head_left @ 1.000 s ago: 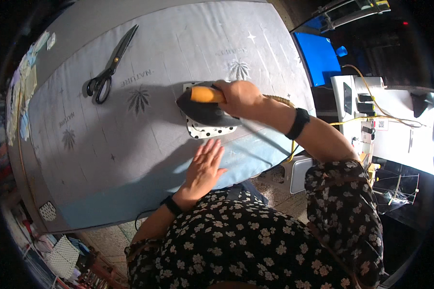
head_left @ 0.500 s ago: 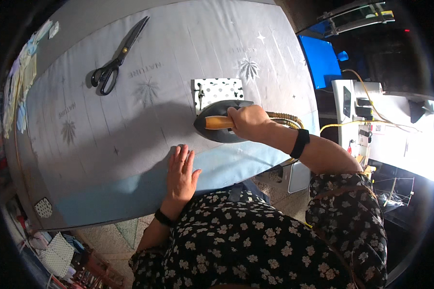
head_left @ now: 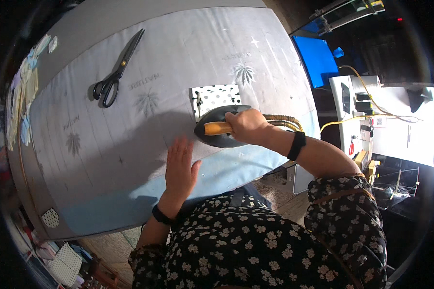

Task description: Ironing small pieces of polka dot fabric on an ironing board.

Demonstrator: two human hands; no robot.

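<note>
My right hand (head_left: 248, 126) is wrapped round the orange handle of a dark steam iron (head_left: 221, 140). The iron lies flat, its pointed tip to the left, along the near edge of a white cloth piece with black dots (head_left: 217, 95). Whether its soleplate covers some of the cloth is hidden. Small dark marks, perhaps ties, show near the cloth's left and right sides. Just left of the iron, my left hand (head_left: 180, 168) has its fingers stretched out and holds nothing; its fingertips are slightly blurred over the padded ironing surface (head_left: 144, 135).
Large black-handled scissors (head_left: 113, 79) lie at the far left. Cloth scraps (head_left: 29, 91) hang along the left edge. A small dotted patch (head_left: 50, 217) sits at the near left corner. Hoses (head_left: 287, 121) trail right from the iron. A blue panel (head_left: 316, 60) and a white machine (head_left: 345, 98) stand right.
My left hand has moved slightly forward, its fingers closer to the iron's tip. The iron stays beside the dotted cloth in my right hand. The whole view has shifted a little.
</note>
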